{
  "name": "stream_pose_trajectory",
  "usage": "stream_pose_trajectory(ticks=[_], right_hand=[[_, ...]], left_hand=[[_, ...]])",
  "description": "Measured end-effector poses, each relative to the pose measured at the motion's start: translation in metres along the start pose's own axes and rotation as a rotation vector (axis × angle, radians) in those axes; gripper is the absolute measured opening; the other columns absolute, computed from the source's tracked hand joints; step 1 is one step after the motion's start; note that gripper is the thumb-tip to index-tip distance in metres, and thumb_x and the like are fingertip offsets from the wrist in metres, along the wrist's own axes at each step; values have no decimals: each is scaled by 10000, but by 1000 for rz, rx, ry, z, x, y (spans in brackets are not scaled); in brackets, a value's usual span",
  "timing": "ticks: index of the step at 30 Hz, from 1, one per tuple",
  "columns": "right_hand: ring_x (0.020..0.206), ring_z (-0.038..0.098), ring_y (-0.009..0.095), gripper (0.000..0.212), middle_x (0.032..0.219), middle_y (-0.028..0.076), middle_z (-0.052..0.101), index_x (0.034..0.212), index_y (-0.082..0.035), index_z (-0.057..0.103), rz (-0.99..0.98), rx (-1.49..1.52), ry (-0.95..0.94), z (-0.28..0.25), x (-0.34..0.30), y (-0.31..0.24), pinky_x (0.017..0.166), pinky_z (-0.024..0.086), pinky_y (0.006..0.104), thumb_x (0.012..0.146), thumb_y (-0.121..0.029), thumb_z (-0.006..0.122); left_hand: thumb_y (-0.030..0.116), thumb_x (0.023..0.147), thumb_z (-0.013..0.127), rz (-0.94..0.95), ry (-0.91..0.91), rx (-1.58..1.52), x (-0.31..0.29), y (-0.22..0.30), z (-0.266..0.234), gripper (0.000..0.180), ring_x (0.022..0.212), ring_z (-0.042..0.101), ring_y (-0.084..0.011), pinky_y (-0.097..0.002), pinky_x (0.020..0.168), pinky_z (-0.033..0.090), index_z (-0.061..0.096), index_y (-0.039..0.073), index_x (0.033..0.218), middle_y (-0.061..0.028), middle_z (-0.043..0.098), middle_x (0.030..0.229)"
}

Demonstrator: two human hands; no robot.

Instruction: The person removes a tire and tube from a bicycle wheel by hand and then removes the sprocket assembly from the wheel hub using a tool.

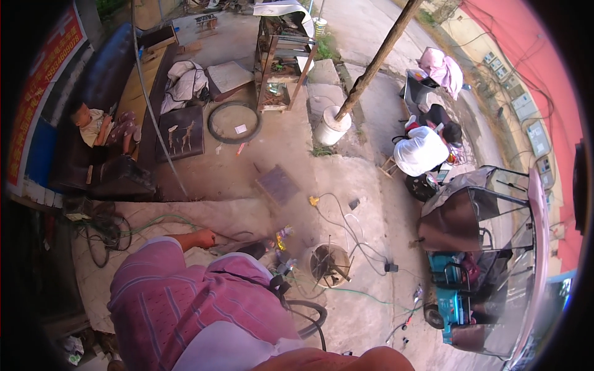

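Observation:
My left forearm reaches out of a pink striped sleeve (139, 266) with a pale cuff. My left hand (201, 238) is closed just above the pale ground; what it holds, if anything, is too small to make out. A thin dark line on the ground runs close beside it. To the right of the hand, a dark rounded item (253, 248) shows past the pink cloth. A small yellow item (282, 238) lies beyond it. Bare skin fills the lower edge, close to the camera and blurred; my right hand does not show.
A round metal container (329, 264) with rods across it stands ahead, among loose cables. Beyond are a tyre (234, 122), a shelf rack (284, 62) and a white bucket (333, 127) holding a wooden pole. A person (102, 123) sits on the left sofa; a three-wheeler (482, 260) stands right.

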State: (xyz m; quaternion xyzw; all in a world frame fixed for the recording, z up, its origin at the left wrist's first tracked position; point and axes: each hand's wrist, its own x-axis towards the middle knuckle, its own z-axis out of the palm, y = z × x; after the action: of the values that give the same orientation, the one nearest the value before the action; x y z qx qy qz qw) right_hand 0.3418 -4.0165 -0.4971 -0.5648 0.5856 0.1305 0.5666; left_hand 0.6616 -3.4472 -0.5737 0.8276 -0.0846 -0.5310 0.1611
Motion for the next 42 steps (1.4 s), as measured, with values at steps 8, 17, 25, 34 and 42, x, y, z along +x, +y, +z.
stream_pose_trajectory(ticks=[8,17,25,34,42], right_hand=[[966,671,333,384,1015,161,698,1137,-88,629,25,21,-1,2,-4,17,834,527,445,972,-428,561],[984,677,344,394,1035,170,705,1171,-92,624,57,18,-14,7,-19,37,835,528,451,975,-427,553],[1000,682,353,405,1053,179,711,1201,-96,620,14,-167,4,27,-61,83,837,529,456,979,-426,546],[998,686,387,426,1057,197,720,1207,-93,649,30,-260,212,62,-56,133,879,528,465,943,-424,601],[773,688,217,386,856,106,704,1059,51,641,4,374,179,83,-88,87,677,544,352,914,-302,700]], left_hand=[[87,760,672,-32,55,-284,19,-2,-6,49,440,555,-183,-362,422,431,713,93,733,-60,590,540],[136,784,661,-126,70,-349,-4,-1,2,102,421,491,-167,-337,414,382,696,64,720,-46,569,539],[149,781,671,-77,32,-262,-8,32,-17,141,466,547,-176,-348,450,413,697,43,693,-87,614,570],[245,766,676,-28,139,-63,50,64,-53,207,576,645,-237,-383,566,506,733,46,762,-137,666,650],[295,762,714,42,105,278,114,96,-96,297,765,712,-353,-423,726,554,759,58,935,-208,710,825]])
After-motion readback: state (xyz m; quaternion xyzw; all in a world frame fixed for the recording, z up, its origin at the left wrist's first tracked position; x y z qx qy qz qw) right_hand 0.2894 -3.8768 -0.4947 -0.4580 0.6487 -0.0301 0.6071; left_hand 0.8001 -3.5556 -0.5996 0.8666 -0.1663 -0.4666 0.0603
